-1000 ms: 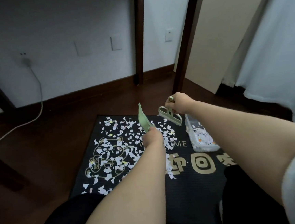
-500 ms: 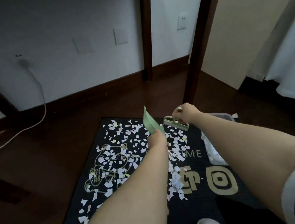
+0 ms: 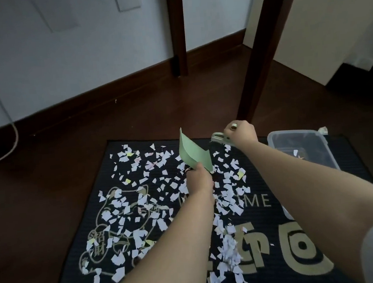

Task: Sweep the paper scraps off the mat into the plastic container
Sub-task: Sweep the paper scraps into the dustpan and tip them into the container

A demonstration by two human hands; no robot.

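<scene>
progress: early. most paper scraps still lie scattered over the mat, with a loose heap near the front, between the forearms. plastic container sits on the mat's far right corner; only a few bits show inside, rest of its floor looks dark. nearly all the sweeping is left.

left hand: fingers curled tight round the handle of a green dustpan, pan tipped up, off the mat.

right hand: closed in a fist on a small pale brush, at the mat's far edge, just left of the container.
</scene>
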